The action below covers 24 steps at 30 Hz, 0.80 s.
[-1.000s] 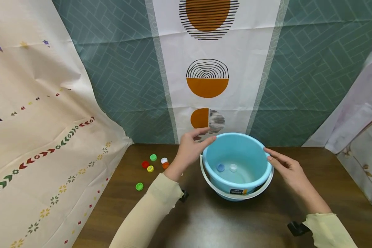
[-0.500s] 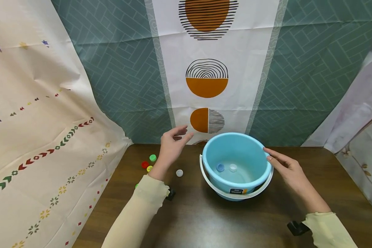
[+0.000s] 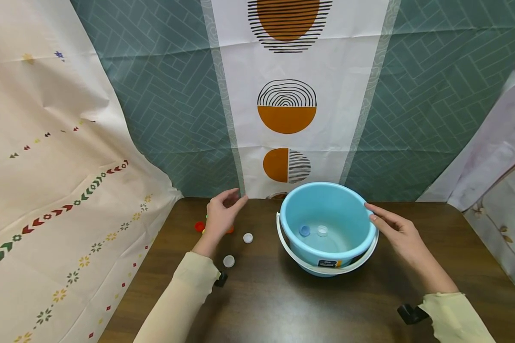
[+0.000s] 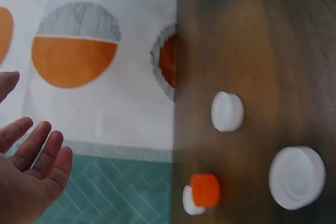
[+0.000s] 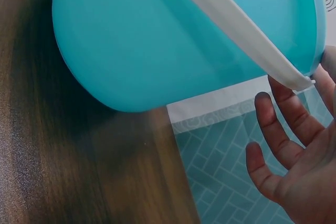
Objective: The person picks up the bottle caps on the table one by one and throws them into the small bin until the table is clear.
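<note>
The blue bucket [image 3: 330,209] stands upright toward the back of the bench [image 3: 283,309], right of centre in the head view, its white handle [image 3: 300,263] lowered over the near side. The right hand [image 3: 405,240] pinches its right rim between thumb and fingers. The left hand [image 3: 220,215] hangs over the bench's left part, fingers loosely bent, thumb wide of them. It blocks several coloured caps: a red cap [image 3: 200,226] shows just beside it, with slivers of others. Two white caps [image 3: 248,237] lie near that hand and wrist, on the bucket's side. A blue cap [image 3: 304,231] and a whitish cap [image 3: 322,231] lie inside the bucket.

Patterned cloth [image 3: 176,119] rises at the bench's back edge; dark wood runs between caps and bucket, more broadly along the bucket's near side.

The left wrist view plainly shows an orange cap [image 4: 205,190], mostly hidden from the head camera, partly covering another white one; whether they touch cannot be told. The right wrist view reveals three fingers outside the bucket wall, near the handle's end.
</note>
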Available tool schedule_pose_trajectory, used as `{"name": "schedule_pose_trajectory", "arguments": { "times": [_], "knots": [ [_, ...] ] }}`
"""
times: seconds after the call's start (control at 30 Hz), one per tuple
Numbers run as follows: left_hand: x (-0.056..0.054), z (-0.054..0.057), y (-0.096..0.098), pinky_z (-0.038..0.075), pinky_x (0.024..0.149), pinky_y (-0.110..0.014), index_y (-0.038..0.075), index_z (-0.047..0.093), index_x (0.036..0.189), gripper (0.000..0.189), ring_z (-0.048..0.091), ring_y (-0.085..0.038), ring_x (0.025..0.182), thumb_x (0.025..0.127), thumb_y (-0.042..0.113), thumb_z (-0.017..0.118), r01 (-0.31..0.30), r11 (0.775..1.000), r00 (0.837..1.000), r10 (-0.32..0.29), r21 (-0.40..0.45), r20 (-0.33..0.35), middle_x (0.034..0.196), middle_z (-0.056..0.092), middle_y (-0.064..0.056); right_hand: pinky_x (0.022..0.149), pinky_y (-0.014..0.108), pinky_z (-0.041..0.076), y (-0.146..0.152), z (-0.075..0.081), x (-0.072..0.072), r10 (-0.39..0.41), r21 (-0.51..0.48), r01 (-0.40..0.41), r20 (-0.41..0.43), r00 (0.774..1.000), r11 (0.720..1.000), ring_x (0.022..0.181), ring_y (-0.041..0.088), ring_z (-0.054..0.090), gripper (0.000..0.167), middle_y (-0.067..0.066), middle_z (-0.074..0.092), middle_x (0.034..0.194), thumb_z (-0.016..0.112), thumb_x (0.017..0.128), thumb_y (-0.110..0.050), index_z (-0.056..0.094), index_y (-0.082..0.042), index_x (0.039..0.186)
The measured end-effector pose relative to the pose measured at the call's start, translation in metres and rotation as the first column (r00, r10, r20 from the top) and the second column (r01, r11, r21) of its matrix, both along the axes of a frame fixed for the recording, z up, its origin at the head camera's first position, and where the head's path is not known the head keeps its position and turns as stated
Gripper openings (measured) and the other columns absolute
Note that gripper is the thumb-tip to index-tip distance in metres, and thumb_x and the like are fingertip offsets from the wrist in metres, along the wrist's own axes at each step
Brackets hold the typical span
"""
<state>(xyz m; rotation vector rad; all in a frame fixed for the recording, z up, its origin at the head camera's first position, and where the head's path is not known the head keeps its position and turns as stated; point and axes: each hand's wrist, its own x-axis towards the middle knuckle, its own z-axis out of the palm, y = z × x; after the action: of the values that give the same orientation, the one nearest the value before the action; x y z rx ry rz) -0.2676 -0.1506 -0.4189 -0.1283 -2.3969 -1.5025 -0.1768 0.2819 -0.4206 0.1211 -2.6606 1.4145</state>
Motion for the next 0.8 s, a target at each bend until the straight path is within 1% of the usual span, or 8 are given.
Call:
{"name": "schedule_pose_trajectory", "arguments": {
  "times": [0.07, 0.17, 0.37, 0.43, 0.53, 0.63, 0.73, 0.8],
  "knots": [
    [0.0, -0.007, -0.004, 0.053, 0.088, -0.034, 0.024, 0.065, 0.116, 0.046, 0.064, -0.014, 0.098, 0.078, 0.049, 0.07, -0.01, 1.0, 1.0, 0.01, -0.021, 0.02, 0.107, 0.068, 0.0, 0.088, 0.014, 0.04, 0.0, -0.001, 0.0, -0.002, 0.004, 0.002, 0.005, 1.0, 1.0, 0.114, -0.015, 0.042, 0.041, -0.002, 0.05, 0.14, 0.046, 0.095, -0.044, 0.048, -0.035, 0.136],
    [0.0, -0.019, -0.01, 0.052, 0.089, -0.036, 0.024, 0.064, 0.117, 0.048, 0.064, -0.016, 0.101, 0.078, 0.051, 0.069, -0.006, 0.999, 0.999, 0.009, -0.054, 0.052, 0.108, 0.067, -0.001, 0.088, 0.017, 0.04, 0.001, -0.002, 0.001, -0.006, 0.013, 0.006, 0.007, 1.0, 1.0, 0.113, -0.015, 0.042, 0.041, -0.002, 0.05, 0.14, 0.046, 0.095, -0.044, 0.048, -0.035, 0.136],
    [-0.001, -0.041, -0.019, 0.053, 0.085, -0.037, 0.022, 0.064, 0.116, 0.052, 0.064, -0.017, 0.1, 0.076, 0.055, 0.068, 0.01, 0.994, 0.996, 0.0, -0.112, 0.088, 0.108, 0.067, 0.0, 0.085, 0.009, 0.038, 0.002, -0.002, 0.001, -0.004, 0.004, 0.004, 0.005, 1.0, 1.0, 0.114, -0.015, 0.042, 0.041, -0.002, 0.05, 0.14, 0.047, 0.095, -0.043, 0.048, -0.035, 0.136],
    [-0.001, -0.047, -0.021, 0.052, 0.085, -0.038, 0.021, 0.064, 0.117, 0.054, 0.062, -0.019, 0.103, 0.076, 0.057, 0.068, 0.023, 0.992, 0.994, -0.009, -0.124, 0.108, 0.111, 0.067, -0.001, 0.084, 0.008, 0.038, 0.002, -0.001, 0.001, -0.001, 0.002, 0.001, 0.005, 1.0, 1.0, 0.114, -0.015, 0.042, 0.041, -0.002, 0.05, 0.14, 0.047, 0.095, -0.043, 0.048, -0.035, 0.136],
    [-0.001, -0.054, -0.023, 0.052, 0.089, -0.04, 0.018, 0.062, 0.12, 0.06, 0.06, -0.023, 0.111, 0.075, 0.057, 0.069, 0.063, 0.987, 0.988, -0.041, -0.15, 0.147, 0.119, 0.065, -0.004, 0.084, 0.007, 0.038, 0.002, 0.0, 0.001, 0.001, 0.003, -0.001, 0.005, 1.0, 1.0, 0.114, -0.015, 0.042, 0.041, -0.002, 0.05, 0.14, 0.047, 0.095, -0.044, 0.048, -0.035, 0.136],
    [-0.002, -0.06, -0.025, 0.049, 0.093, -0.043, 0.013, 0.059, 0.124, 0.068, 0.058, -0.026, 0.115, 0.072, 0.055, 0.073, 0.109, 0.979, 0.977, -0.073, -0.173, 0.2, 0.125, 0.061, -0.007, 0.084, 0.007, 0.037, 0.003, 0.0, 0.0, 0.003, 0.006, -0.003, 0.006, 1.0, 1.0, 0.114, -0.014, 0.041, 0.041, -0.002, 0.05, 0.14, 0.047, 0.095, -0.044, 0.048, -0.035, 0.135],
    [-0.002, -0.066, -0.026, 0.048, 0.095, -0.044, 0.011, 0.056, 0.128, 0.076, 0.057, -0.028, 0.116, 0.067, 0.052, 0.078, 0.152, 0.965, 0.964, -0.097, -0.214, 0.249, 0.129, 0.059, -0.009, 0.085, 0.007, 0.037, 0.002, 0.001, 0.0, 0.008, 0.001, -0.008, 0.006, 1.0, 1.0, 0.115, -0.014, 0.041, 0.041, -0.003, 0.05, 0.14, 0.047, 0.095, -0.043, 0.048, -0.035, 0.136],
    [-0.002, -0.069, -0.026, 0.047, 0.096, -0.045, 0.011, 0.055, 0.13, 0.079, 0.056, -0.028, 0.117, 0.065, 0.048, 0.081, 0.191, 0.952, 0.952, -0.121, -0.24, 0.281, 0.13, 0.058, -0.009, 0.088, 0.012, 0.039, 0.002, 0.0, -0.001, 0.011, 0.002, -0.011, 0.008, 1.0, 1.0, 0.116, -0.014, 0.041, 0.041, -0.003, 0.05, 0.14, 0.047, 0.095, -0.043, 0.047, -0.036, 0.136]
  ]
}}
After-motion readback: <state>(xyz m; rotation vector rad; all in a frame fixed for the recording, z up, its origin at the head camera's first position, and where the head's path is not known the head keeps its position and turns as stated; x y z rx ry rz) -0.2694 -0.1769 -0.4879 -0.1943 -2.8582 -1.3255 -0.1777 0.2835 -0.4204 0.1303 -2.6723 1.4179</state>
